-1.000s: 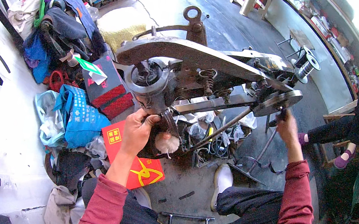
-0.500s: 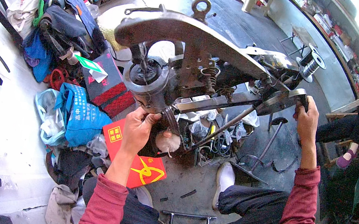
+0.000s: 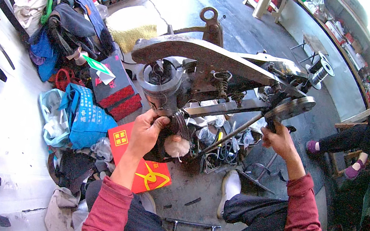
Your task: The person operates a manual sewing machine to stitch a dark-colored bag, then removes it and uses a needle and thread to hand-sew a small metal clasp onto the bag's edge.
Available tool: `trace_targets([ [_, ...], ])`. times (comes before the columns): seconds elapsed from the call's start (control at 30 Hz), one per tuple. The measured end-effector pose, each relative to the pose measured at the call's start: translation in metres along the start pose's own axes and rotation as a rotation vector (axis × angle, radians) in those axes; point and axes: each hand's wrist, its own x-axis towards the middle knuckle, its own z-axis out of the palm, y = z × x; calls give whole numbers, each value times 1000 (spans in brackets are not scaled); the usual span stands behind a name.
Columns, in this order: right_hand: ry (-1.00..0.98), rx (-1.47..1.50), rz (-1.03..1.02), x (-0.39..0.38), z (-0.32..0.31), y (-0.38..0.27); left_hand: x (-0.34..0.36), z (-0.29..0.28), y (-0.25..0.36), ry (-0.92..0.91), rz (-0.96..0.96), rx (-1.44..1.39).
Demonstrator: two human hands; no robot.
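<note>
A dark metal sewing machine [image 3: 224, 63] of the hand-cranked shoe-repair type stands before me. Its round head [image 3: 158, 86] is at the left end. Just below that head, my left hand [image 3: 146, 131] is closed, thumb and fingers pinching the edge of a dark item [image 3: 176, 124]. I cannot make out what kind of item it is; a white fluffy ball [image 3: 176, 146] shows at its lower part. At the machine's right end is a crank wheel [image 3: 295, 108]. My right hand [image 3: 284, 143] is closed on the dark crank handle at the wheel's lower left.
A red box [image 3: 154, 177] lies beneath my left forearm, near a blue bag [image 3: 90, 118] and heaped clothes. Tools and plastic bags fill a container [image 3: 224, 144] under the machine. A thread spool [image 3: 321, 72] stands at the right end. Another person [image 3: 354, 135] sits at far right.
My right hand has swung the crank handle from the wheel's upper right round to its lower left. My left hand stays by the head, shifted slightly right with the machine in view.
</note>
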Motion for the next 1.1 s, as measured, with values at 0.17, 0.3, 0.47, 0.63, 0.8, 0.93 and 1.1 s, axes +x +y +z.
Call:
trace_targets([
  [0.17,188,545,-90,-25,-45,-63,1,-4,-5,-15,11,101],
  [0.3,294,898,-56,-19,-59,-67,2,-5,-9,-22,-4,50],
  [0.47,235,926,-28,-35,0,-72,2,-6,-6,-41,-58,65],
  [0.63,-264,542,-151,-44,85,-108,3,-7,2,-63,-6,115],
  [0.8,136,752,-389,30,108,-114,7,-8,7,-87,-52,132],
  [0.93,389,-222,-627,81,111,-85,5,-8,12,-84,35,128],
  [1.1,852,-1409,-780,73,145,-70,5,-9,14,-107,47,93],
])
